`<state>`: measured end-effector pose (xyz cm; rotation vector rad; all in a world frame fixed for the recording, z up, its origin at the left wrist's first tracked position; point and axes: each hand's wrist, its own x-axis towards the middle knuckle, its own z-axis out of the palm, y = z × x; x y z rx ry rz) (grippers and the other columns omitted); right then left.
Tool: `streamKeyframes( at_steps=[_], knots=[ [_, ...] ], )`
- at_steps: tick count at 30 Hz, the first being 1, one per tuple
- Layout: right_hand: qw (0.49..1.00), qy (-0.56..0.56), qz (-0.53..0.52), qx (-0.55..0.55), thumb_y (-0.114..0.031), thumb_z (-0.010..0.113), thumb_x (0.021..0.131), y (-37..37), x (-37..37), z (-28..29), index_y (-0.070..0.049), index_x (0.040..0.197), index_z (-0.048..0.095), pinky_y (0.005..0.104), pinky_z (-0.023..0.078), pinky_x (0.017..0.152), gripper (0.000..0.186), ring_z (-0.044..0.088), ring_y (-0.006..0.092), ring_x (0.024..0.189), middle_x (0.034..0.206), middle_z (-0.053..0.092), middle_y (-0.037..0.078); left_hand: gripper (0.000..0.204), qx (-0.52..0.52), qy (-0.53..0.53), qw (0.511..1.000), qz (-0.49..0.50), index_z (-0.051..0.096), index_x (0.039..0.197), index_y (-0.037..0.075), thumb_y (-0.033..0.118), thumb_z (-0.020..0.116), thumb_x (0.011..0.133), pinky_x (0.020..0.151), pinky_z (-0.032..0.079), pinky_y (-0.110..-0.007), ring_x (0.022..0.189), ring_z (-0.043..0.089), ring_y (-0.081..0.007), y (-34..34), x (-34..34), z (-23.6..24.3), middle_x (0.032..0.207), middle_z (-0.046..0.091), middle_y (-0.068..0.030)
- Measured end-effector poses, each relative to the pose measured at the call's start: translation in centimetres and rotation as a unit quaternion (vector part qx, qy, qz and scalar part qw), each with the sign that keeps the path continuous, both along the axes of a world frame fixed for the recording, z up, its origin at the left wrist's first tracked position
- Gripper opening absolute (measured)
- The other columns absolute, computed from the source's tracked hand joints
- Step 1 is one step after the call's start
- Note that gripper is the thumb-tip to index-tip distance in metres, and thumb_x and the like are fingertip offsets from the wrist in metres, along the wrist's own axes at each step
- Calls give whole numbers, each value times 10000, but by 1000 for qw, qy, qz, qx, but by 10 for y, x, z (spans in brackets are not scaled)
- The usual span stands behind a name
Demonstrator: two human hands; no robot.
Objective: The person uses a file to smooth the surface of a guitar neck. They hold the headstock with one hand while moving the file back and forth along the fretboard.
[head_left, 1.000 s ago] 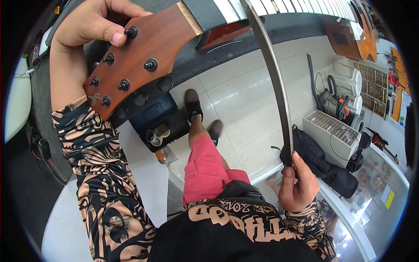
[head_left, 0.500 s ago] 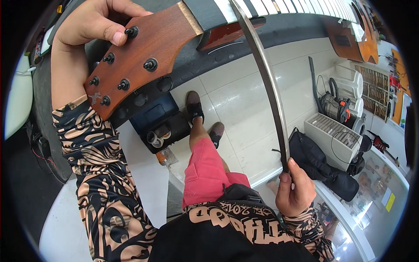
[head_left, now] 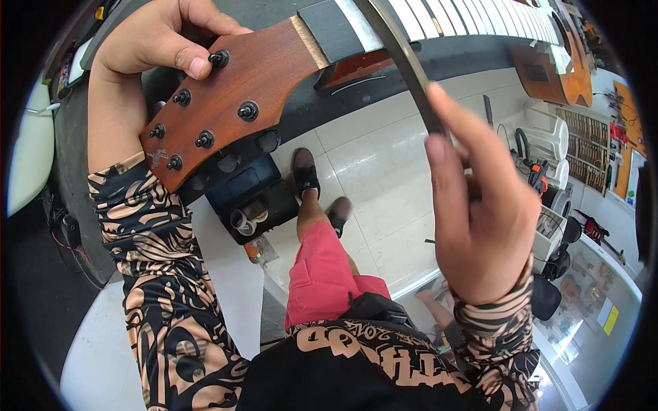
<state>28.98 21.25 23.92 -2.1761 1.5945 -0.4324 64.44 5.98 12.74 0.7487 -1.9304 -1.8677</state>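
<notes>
My left hand [head_left: 147, 42] is wrapped round the far edge of a guitar's brown wooden headstock [head_left: 277, 75], its thumb resting beside a black tuner post [head_left: 218, 59]. Several more black posts stand out of the wood. Light tape strips cover the fretboard [head_left: 473, 19] between the frets, and a dark strip [head_left: 332, 27] lies near the nut end. With thumb and fingers, my right hand [head_left: 483, 212] grips a long, flat metal file [head_left: 404, 63]. The file crosses the near edge of the neck; its far end leaves the picture at the top.
Below the neck stands a reddish wooden support [head_left: 363, 67] on the dark bench [head_left: 439, 60]. An open black toolbox [head_left: 236, 188] sits on the tiled floor near my feet. To the right are a glass display case [head_left: 582, 301], stacked white chairs [head_left: 548, 133] and the guitar's body [head_left: 541, 72].
My right hand has swept up and away from me with the file, close to the neck. The headstock and my left hand have shifted slightly right in the picture.
</notes>
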Motion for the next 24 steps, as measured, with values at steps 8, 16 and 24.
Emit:
streamKeyframes(
  at_steps=[8, 16, 24],
  knots=[
    [1000, -16, -9, 1, 45, 648, 851, 50, -35, -11, -32, 1256, 616, 321, 515, 579, 413, 656, 276, 659, 818, 665, 158, 564, 44, -17, 999, -10, 724, 1086, -17, 226, 925, 619, 791, 512, -252, 889, 684, -157, 7, -14, 11, 976, 727, -119],
    [999, -2, -3, -40, 78, 649, 805, 87, -66, -25, 0, 1227, 620, 326, 484, 527, 431, 609, 263, 568, 729, 627, 133, 558, 138, -58, 988, 30, 627, 1178, -122, 24, 866, 695, 842, 544, -265, 940, 669, -187, 3, -33, 29, 1095, 698, -203],
    [999, -4, -19, 38, 2, 582, 943, -10, 3, 5, -35, 1320, 577, 207, 425, 578, 378, 540, 81, 648, 811, 605, 49, 559, 146, -22, 989, 25, 634, 1163, -124, 32, 875, 683, 849, 541, -263, 943, 667, -187, 4, -30, 18, 1099, 698, -202]
  ],
)
